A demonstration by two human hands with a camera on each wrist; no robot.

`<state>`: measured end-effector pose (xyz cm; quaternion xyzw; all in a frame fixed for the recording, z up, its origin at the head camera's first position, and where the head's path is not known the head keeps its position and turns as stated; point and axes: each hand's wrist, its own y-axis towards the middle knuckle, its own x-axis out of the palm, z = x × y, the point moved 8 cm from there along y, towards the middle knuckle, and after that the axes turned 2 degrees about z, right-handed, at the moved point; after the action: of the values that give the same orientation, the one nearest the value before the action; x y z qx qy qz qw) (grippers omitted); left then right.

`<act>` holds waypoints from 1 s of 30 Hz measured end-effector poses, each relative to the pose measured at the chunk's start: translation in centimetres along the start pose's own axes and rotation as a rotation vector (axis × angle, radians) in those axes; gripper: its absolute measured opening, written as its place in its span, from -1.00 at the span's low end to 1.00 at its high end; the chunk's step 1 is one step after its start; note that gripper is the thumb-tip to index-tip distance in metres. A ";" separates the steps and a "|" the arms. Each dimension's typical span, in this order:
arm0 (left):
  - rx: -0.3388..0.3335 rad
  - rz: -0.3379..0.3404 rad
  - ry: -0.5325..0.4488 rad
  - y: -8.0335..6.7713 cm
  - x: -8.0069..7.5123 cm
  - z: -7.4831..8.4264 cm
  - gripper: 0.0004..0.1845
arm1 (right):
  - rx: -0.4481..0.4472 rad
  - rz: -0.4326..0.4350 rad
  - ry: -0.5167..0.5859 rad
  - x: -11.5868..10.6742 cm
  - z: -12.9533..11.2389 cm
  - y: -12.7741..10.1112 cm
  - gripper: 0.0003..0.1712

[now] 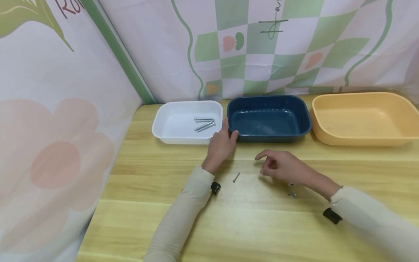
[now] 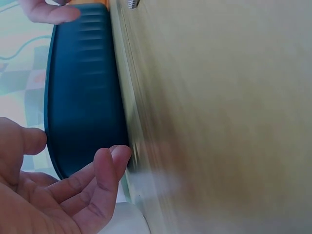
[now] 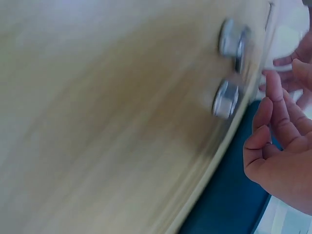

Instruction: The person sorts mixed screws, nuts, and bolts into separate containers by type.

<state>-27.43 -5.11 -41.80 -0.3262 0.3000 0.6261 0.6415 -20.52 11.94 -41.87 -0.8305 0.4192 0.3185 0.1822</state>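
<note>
Beside the near left corner of the navy-blue, rounded rectangular plastic tray (image 1: pixel 269 138), the left hand (image 1: pixel 220 146) points its index finger toward the gap next to the white rounded plastic tray (image 1: pixel 181 140), with its thumb at the blue rim; its fingers look extended and loose rather than clamped. The step seems to be steadying or setting the blue tray, best done with light, even pressure low on the wall, so that it neither skids nor knocks its white neighbour. Nearer the person, a slim silver metal screw (image 1: pixel 236 177) lies on the light wood-grain table (image 1: pixel 124 218), touching neither hand. The right hand (image 1: pixel 288 167) hangs above the table in front of the blue tray, thumb and index bent and apart, holding nothing. Keeping that wrist raised seems wise: small shiny metal pieces (image 1: pixel 292 195) lie close by it.
</note>
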 end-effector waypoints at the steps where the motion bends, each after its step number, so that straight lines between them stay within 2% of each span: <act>1: 0.001 0.001 0.003 0.0 0.0 0.0 -0.29 | -0.009 -0.015 -0.002 0.4 -0.2 0.2 -0.60; 5: 0.002 0.001 0.007 -0.1 -0.1 0.1 -0.29 | -0.041 -0.050 -0.012 1.7 -1.1 1.0 -0.60; 15: 0.014 0.012 0.014 -0.1 -0.2 0.1 -0.28 | -0.089 -0.068 -0.021 3.4 -3.1 2.5 -0.60; 25: 0.008 0.009 0.031 -0.1 -0.1 0.0 -0.27 | -0.122 -0.081 -0.021 4.8 -3.9 3.3 -0.61; 30: 0.006 0.012 0.025 -0.1 -0.1 0.0 -0.27 | -0.141 -0.097 -0.043 5.3 -4.2 3.6 -0.69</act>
<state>-27.30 -5.17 -41.77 -0.3302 0.3117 0.6248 0.6351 -19.54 4.37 -42.58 -0.8535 0.3511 0.3556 0.1474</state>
